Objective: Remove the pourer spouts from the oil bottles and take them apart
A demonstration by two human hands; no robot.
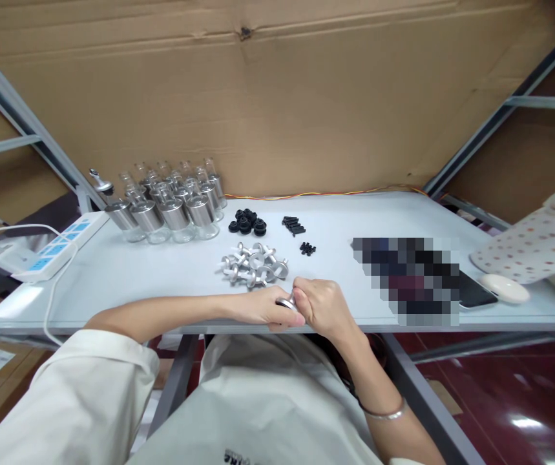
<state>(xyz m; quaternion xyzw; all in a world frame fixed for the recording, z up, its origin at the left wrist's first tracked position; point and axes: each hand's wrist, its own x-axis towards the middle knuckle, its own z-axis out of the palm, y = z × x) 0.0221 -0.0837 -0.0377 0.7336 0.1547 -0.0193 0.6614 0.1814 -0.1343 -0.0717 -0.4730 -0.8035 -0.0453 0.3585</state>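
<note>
Close to the table's front edge, my left hand (pixel 262 306) is closed around a metal bottle pourer (pixel 285 303), whose round silver rim shows between thumb and fingers. My right hand (pixel 323 305) grips the pourer's upper end, fingers curled tight against the left hand; most of the part is covered. Just beyond the hands lies a pile of silver pourer tops (pixel 256 261) with white stems. Behind that sit black ribbed stoppers (pixel 245 223). To their right are short black tubes (pixel 294 225) and a small heap of tiny black pieces (pixel 307 248).
Several glass bottles with steel sleeves (pixel 175 213) stand at the back left, one topped by a pourer (pixel 101 183). A power strip (pixel 64 248) with a white cable lies left. Right are a phone (pixel 475 290), a white mouse (pixel 504 288) and a dotted container (pixel 529 245).
</note>
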